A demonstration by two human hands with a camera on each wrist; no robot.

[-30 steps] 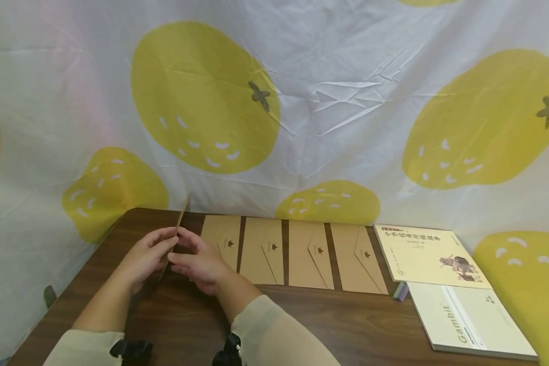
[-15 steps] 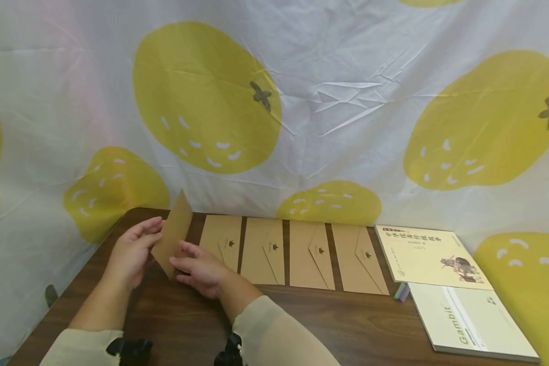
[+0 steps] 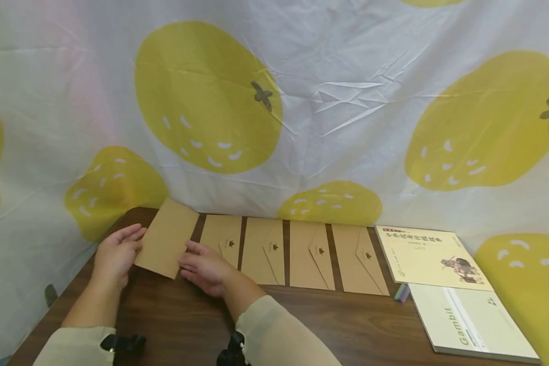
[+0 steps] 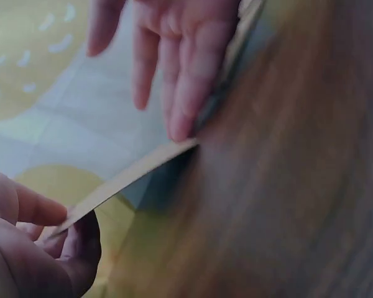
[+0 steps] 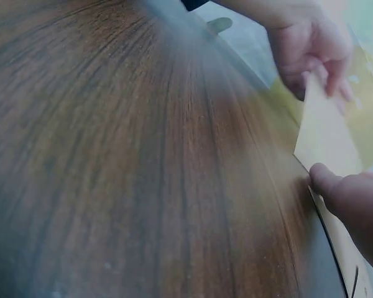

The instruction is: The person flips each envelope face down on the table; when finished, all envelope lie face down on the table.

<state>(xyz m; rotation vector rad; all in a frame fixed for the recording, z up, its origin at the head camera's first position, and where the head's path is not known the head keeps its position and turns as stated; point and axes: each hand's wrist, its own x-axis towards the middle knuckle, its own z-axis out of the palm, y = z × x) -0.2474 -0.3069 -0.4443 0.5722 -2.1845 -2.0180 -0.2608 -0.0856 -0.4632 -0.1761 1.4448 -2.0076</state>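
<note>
A brown kraft-paper envelope [image 3: 166,241], its plain side up, is tilted at the left end of a row of similar envelopes. My left hand [image 3: 115,256] pinches its left edge between thumb and fingers; the left wrist view shows this left hand [image 4: 34,239] and the envelope's thin edge [image 4: 127,174]. Fingers of my right hand [image 3: 210,269] are extended along the opposite edge, where the left wrist view has the fingertips right at the paper. From the right wrist, the right thumb [image 5: 326,180] lies by the envelope's lower corner.
Several kraft envelopes [image 3: 264,249] with flaps and small crown prints lie in a row on the dark wooden table [image 3: 338,325]. A small pastel block [image 3: 401,293], a cream book [image 3: 432,256] and a "Gambit" pad [image 3: 473,320] are at the right. A fruit-print curtain [image 3: 338,132] hangs behind.
The envelope has turned from edge-on to nearly flat, showing its plain face, its left side swinging down leftward. My left hand has moved left with it; the right fingers have straightened somewhat.
</note>
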